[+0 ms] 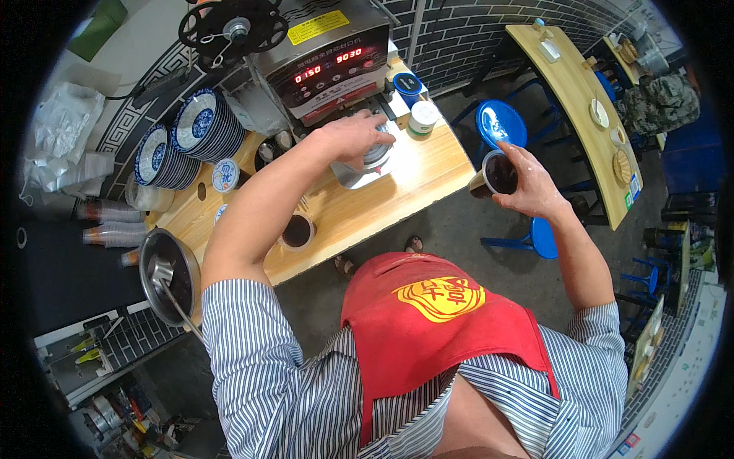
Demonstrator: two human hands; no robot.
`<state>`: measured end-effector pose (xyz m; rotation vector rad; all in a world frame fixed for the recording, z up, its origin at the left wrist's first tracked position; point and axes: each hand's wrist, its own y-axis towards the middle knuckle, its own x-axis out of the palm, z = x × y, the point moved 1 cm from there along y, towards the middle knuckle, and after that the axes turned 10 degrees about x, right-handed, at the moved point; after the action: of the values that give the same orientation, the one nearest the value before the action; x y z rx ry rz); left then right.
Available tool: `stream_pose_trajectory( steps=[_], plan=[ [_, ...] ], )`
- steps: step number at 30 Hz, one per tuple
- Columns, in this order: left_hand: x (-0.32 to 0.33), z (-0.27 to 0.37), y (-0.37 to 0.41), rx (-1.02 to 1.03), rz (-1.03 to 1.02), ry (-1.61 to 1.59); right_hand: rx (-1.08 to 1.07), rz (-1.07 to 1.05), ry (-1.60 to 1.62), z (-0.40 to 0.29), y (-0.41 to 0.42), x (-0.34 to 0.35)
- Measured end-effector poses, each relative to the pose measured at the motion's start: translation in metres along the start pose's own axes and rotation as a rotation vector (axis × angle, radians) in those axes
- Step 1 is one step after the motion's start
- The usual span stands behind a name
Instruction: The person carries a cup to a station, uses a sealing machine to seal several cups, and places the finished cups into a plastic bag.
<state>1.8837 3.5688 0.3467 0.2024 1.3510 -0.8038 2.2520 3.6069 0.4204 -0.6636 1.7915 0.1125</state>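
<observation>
My right hand (528,186) is wrapped around a plastic cup of dark liquid (500,173), held out over the floor past the counter's right edge. My left hand (358,137) reaches into the front of the cup sealing machine (327,63), its fingers over the round metal cup holder (375,155) on the sliding tray (352,177). What lies under that palm is hidden, so a grip cannot be made out. The machine's panel shows lit red digits. Another cup of dark liquid (298,230) stands on the wooden counter (421,183), beside my left forearm.
Stacks of blue-patterned bowls (200,123) and sealed cups (226,175) stand at left. A steel pot (192,269) holds dark liquid and a ladle (163,269). Two small tubs, one white (423,117), sit right of the machine. Blue stools (502,123) and a table (573,86) are beyond.
</observation>
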Motion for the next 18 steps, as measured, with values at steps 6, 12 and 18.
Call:
stream_pose_trajectory(
  steps=[6, 12, 18],
  plan=[
    [-0.005, 0.003, -0.005, -0.041, 0.007, -0.043, -0.035, -0.003, 0.009, 0.004, 0.003, -0.002],
    [-0.026, 0.011, -0.027, -0.103, 0.141, -0.05, -0.129, -0.024, 0.026, -0.011, 0.009, -0.015],
    [-0.112, 0.075, -0.123, -0.109, 0.405, -0.008, -0.359, -0.018, 0.041, -0.051, 0.025, -0.04]
  ],
)
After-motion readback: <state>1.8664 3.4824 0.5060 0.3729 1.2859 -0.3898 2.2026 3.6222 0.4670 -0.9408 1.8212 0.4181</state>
